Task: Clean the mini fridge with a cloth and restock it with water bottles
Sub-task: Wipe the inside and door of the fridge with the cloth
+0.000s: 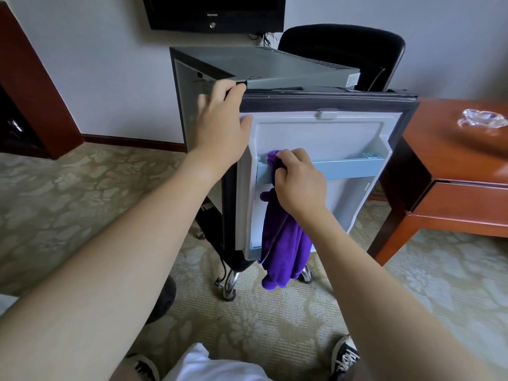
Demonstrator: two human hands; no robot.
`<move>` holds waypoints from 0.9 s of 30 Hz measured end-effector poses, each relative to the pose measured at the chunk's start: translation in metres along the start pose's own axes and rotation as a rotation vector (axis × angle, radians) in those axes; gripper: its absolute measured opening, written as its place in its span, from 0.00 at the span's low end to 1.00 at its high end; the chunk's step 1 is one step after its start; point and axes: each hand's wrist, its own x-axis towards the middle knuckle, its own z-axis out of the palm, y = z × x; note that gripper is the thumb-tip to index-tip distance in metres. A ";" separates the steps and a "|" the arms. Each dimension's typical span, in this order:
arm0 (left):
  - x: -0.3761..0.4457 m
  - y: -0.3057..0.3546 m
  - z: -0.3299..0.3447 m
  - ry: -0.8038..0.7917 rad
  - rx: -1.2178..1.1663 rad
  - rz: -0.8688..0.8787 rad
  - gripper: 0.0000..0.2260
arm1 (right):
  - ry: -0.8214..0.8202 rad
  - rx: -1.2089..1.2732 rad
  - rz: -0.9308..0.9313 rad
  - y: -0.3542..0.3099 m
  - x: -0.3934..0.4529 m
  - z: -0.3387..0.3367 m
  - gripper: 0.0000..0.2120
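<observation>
**Right hand wiping the door shelf, fridge perched on a wheeled chair**

Right hand (298, 182) is clenched round a purple cloth (283, 237), pressing the bunched top end onto the left end of the pale blue door shelf rail (346, 167); the rest of the cloth hangs down past the door's bottom edge. Left hand (220, 125) grips the top corner of the open mini fridge door (324, 133), thumb on the inner liner, fingers curled over the edge.

Risks, as I read them:
- Mini fridge (255, 67) looks to sit on an office chair (341, 50) with castors (229, 284) — a hard sideways wipe could roll or tip it.
- Shelf rail is thin plastic; downward pressure may unclip it.
- Dangling cloth tail could snag a castor or drag on the carpet (82, 193).

No water bottles in view — restocking not yet started.
</observation>
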 end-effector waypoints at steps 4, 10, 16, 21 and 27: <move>0.000 0.016 0.003 0.010 0.018 -0.031 0.20 | 0.017 0.018 0.040 0.012 0.000 -0.004 0.12; -0.006 0.042 0.023 0.048 0.026 -0.051 0.24 | 0.066 0.117 0.150 0.026 0.001 -0.015 0.14; -0.011 0.065 0.038 0.035 0.053 -0.024 0.31 | 0.197 0.187 0.169 0.010 -0.013 -0.018 0.18; -0.020 0.069 0.049 -0.020 -0.154 0.026 0.37 | 0.275 0.200 0.120 0.000 -0.013 -0.016 0.19; -0.032 0.051 0.073 -0.101 -0.541 -0.153 0.34 | 0.232 0.130 0.017 0.011 -0.014 -0.003 0.24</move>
